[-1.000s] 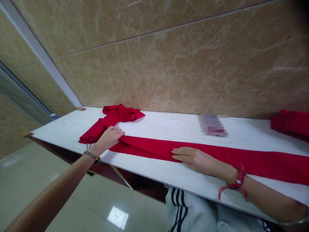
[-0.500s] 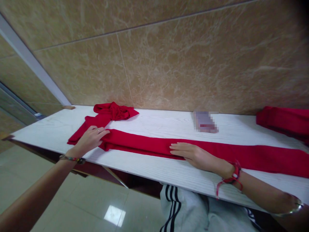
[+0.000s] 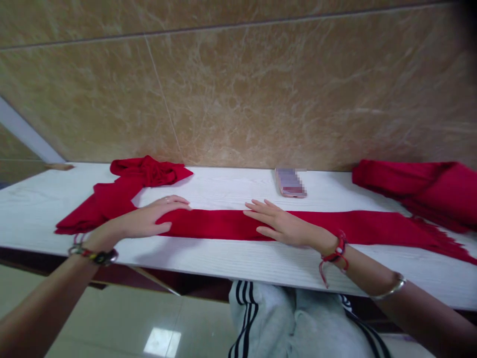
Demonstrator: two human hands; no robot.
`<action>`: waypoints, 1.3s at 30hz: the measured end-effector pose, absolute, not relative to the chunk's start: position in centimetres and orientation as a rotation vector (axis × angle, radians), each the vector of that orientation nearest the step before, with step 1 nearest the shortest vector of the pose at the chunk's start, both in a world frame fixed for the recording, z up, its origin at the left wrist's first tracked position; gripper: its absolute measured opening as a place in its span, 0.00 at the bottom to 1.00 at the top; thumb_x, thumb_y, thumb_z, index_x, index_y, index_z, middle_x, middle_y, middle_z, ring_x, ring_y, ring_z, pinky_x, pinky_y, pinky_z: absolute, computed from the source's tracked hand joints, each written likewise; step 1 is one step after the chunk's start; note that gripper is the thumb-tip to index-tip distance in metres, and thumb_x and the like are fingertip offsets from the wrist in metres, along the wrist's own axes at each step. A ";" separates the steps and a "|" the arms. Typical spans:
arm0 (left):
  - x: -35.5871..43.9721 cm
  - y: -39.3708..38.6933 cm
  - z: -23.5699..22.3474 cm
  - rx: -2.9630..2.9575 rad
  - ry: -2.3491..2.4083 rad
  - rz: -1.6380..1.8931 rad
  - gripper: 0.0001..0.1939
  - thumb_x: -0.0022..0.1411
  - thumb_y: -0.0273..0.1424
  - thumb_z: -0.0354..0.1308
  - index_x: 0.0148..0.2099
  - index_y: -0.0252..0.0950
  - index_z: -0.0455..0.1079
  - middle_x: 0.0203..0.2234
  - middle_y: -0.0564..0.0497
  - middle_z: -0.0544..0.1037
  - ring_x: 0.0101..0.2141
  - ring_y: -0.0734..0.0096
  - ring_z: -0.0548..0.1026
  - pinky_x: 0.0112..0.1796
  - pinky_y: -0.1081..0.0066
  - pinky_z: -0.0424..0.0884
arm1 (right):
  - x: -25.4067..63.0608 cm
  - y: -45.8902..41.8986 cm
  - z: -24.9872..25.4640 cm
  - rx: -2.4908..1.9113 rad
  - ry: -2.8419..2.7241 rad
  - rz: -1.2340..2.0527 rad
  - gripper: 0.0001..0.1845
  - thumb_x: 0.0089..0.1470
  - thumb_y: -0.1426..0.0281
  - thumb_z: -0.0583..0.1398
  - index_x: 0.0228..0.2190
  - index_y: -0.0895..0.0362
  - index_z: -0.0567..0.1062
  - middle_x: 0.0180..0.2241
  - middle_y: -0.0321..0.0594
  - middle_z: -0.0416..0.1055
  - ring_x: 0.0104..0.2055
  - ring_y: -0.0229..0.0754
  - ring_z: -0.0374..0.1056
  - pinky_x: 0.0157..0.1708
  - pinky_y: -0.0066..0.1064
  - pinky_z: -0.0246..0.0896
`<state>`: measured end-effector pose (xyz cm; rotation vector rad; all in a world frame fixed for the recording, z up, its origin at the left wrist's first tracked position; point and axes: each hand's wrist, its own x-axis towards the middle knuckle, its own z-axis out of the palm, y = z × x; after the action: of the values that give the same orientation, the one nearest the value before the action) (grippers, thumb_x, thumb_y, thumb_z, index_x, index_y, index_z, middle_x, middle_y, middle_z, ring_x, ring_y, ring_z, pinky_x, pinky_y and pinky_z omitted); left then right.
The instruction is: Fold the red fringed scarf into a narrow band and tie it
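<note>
A red scarf (image 3: 219,224) lies in a long flat strip across the white tabletop (image 3: 223,258), its fringed end at the right. Over the strip's left part rests my left hand (image 3: 154,217), thumb apart from the fingers and nothing gripped. My right hand (image 3: 285,226) is spread on or just above the middle of the strip, fingers stretched to the left. More red cloth (image 3: 145,171) lies bunched and twisted at the left, up against the wall; whether it joins the strip is hidden behind my left hand and wrist.
A phone (image 3: 290,183), partly blurred out, lies behind the scarf near the wall. At the right back sits a folded red cloth bundle (image 3: 417,186). The tan marbled wall (image 3: 261,99) rises along the table's far edge.
My left hand has opened from its pinch on the scarf and lies flatter over it. The strip looks smoother there. The view has turned right, showing the fringed end.
</note>
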<state>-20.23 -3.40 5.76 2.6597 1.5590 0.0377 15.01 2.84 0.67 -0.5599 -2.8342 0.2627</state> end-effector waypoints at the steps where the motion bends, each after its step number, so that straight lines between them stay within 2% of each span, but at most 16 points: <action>1: -17.5 -3.0 5.3 2.670 1.494 0.096 0.22 0.58 0.32 0.47 0.56 0.42 0.60 0.55 0.51 0.63 0.54 0.66 0.61 0.53 0.68 0.56 | 15.3 2.9 0.6 -0.649 -2.823 0.235 0.27 0.61 0.60 0.44 0.59 0.54 0.50 0.62 0.43 0.45 0.63 0.44 0.37 0.60 0.48 0.35; 3: -12.6 -2.3 3.7 2.705 1.462 0.184 0.22 0.62 0.35 0.45 0.59 0.42 0.56 0.59 0.50 0.57 0.57 0.66 0.56 0.55 0.67 0.53 | 16.0 2.9 0.1 -0.792 -2.838 0.180 0.28 0.61 0.59 0.43 0.60 0.55 0.49 0.61 0.46 0.46 0.63 0.48 0.38 0.59 0.50 0.38; 5: -9.3 -1.7 1.6 2.732 1.444 0.158 0.26 0.63 0.40 0.45 0.61 0.40 0.52 0.61 0.48 0.51 0.60 0.62 0.50 0.57 0.63 0.48 | 16.9 2.8 -0.5 -0.886 -2.869 0.128 0.29 0.61 0.58 0.42 0.60 0.57 0.50 0.61 0.48 0.47 0.62 0.50 0.41 0.57 0.51 0.40; 10: -9.1 -1.0 -2.0 2.730 1.442 0.034 0.26 0.64 0.42 0.41 0.63 0.45 0.47 0.62 0.51 0.49 0.61 0.62 0.46 0.57 0.59 0.43 | 19.8 2.6 -1.5 -1.001 -2.863 0.060 0.29 0.61 0.58 0.42 0.60 0.58 0.49 0.61 0.48 0.46 0.62 0.51 0.42 0.57 0.50 0.44; 15: -9.9 -1.4 -1.3 2.716 1.483 -0.028 0.26 0.64 0.43 0.39 0.63 0.46 0.47 0.62 0.51 0.48 0.61 0.61 0.45 0.57 0.58 0.44 | 20.9 2.6 -1.3 -1.081 -2.804 0.074 0.29 0.61 0.60 0.42 0.60 0.60 0.49 0.61 0.50 0.46 0.62 0.50 0.41 0.58 0.50 0.41; 19: -6.3 -1.0 -1.0 2.781 1.474 0.062 0.28 0.65 0.42 0.36 0.64 0.39 0.46 0.62 0.48 0.46 0.61 0.61 0.45 0.57 0.57 0.46 | 19.1 2.3 -1.0 -1.069 -2.783 0.046 0.30 0.61 0.59 0.42 0.59 0.62 0.49 0.61 0.50 0.45 0.63 0.52 0.38 0.57 0.52 0.40; 23: -3.9 -0.1 -1.8 2.813 1.530 0.080 0.29 0.64 0.42 0.39 0.63 0.34 0.48 0.61 0.46 0.50 0.60 0.61 0.48 0.56 0.59 0.49 | 19.4 2.6 -1.4 -1.064 -2.816 -0.034 0.29 0.61 0.60 0.42 0.59 0.62 0.49 0.61 0.50 0.46 0.62 0.51 0.41 0.56 0.53 0.43; 26: -4.2 0.3 -2.2 2.803 1.540 0.052 0.30 0.63 0.43 0.39 0.63 0.33 0.49 0.61 0.46 0.51 0.60 0.59 0.49 0.56 0.57 0.49 | 23.3 3.1 -2.0 -1.174 -2.803 -0.240 0.26 0.62 0.63 0.43 0.58 0.62 0.53 0.60 0.53 0.48 0.61 0.52 0.44 0.54 0.53 0.47; 29: -4.6 0.2 -2.2 2.773 1.551 0.044 0.31 0.62 0.43 0.39 0.63 0.32 0.49 0.61 0.46 0.51 0.60 0.59 0.50 0.56 0.57 0.49 | 28.8 3.3 -2.4 -1.302 -2.807 -0.505 0.22 0.61 0.70 0.44 0.54 0.63 0.60 0.59 0.55 0.51 0.60 0.56 0.46 0.50 0.57 0.51; 32: -4.5 0.1 -1.9 2.726 1.574 0.005 0.32 0.62 0.43 0.39 0.64 0.33 0.48 0.61 0.47 0.50 0.60 0.59 0.49 0.57 0.58 0.47 | 34.1 3.3 -2.6 -1.463 -2.714 -0.701 0.21 0.60 0.71 0.45 0.53 0.62 0.63 0.57 0.55 0.54 0.58 0.58 0.51 0.47 0.57 0.54; 36: -4.5 0.4 -1.5 2.682 1.540 -0.038 0.32 0.63 0.44 0.38 0.64 0.33 0.45 0.62 0.47 0.48 0.61 0.59 0.46 0.57 0.58 0.46 | 38.5 3.1 -2.6 -1.525 -2.694 -0.787 0.19 0.58 0.76 0.46 0.48 0.61 0.68 0.57 0.55 0.56 0.57 0.58 0.53 0.44 0.54 0.59; 39: -4.6 1.3 -0.8 2.610 1.487 -0.135 0.29 0.64 0.42 0.35 0.64 0.35 0.45 0.62 0.47 0.47 0.61 0.61 0.46 0.56 0.58 0.47 | 37.6 2.5 -1.6 -1.621 -2.554 -0.720 0.18 0.58 0.74 0.47 0.47 0.62 0.69 0.55 0.56 0.59 0.57 0.57 0.54 0.46 0.53 0.59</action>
<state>-4.60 1.28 -0.82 2.6098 1.4874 -0.1351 37.61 2.50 -1.64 -1.6208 -2.5541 -0.7197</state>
